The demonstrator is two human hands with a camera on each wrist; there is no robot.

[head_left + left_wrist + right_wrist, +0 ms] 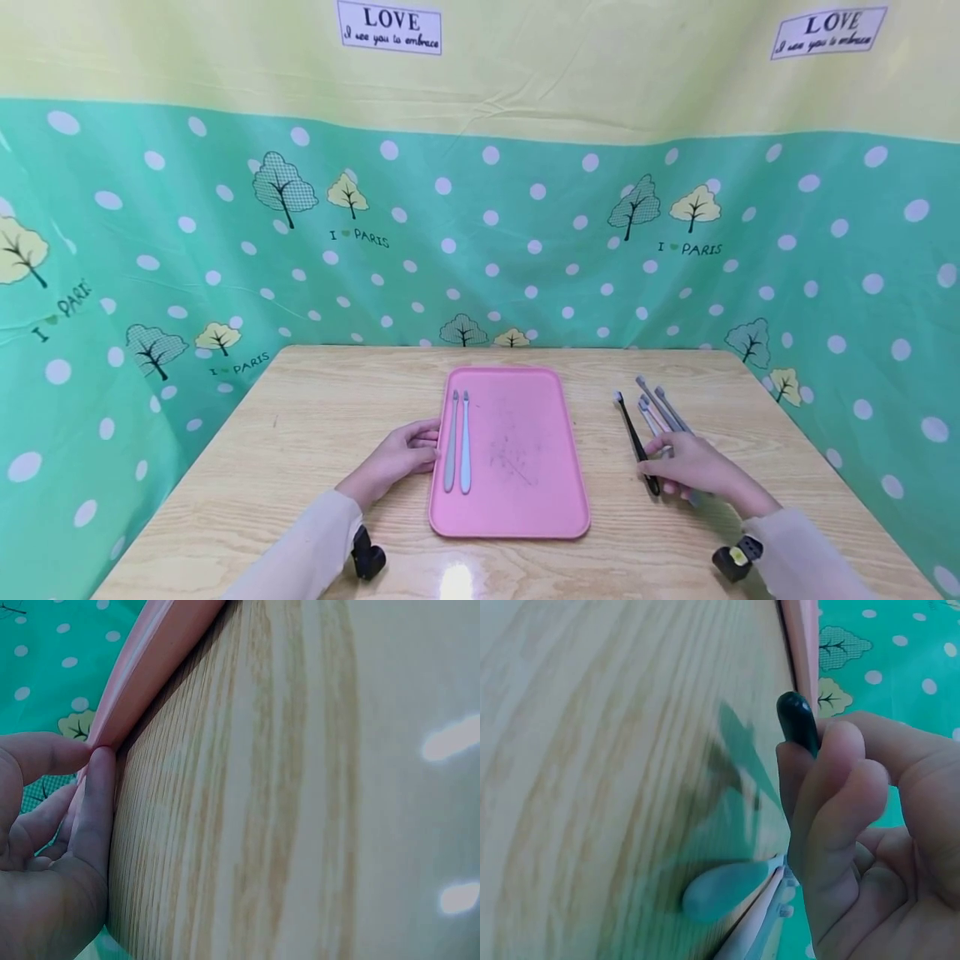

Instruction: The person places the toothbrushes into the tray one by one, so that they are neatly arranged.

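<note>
My right hand (693, 465) grips a black toothbrush (633, 429) by its handle, above the table to the right of the tray. In the right wrist view the rounded end of the black toothbrush (798, 720) pokes out between thumb and fingers. Under and beside that hand lie several other toothbrushes (671, 408), partly hidden by it. My left hand (405, 454) pinches the left rim of a pink tray (517, 508). Side by side along the tray's left part lie a grey toothbrush (451, 454) and a light blue toothbrush (466, 454).
Tray and brushes rest on a light wood table (322, 400). A green and yellow patterned curtain (525, 217) hangs behind it and at both sides. Each wrist wears a small black camera (367, 553).
</note>
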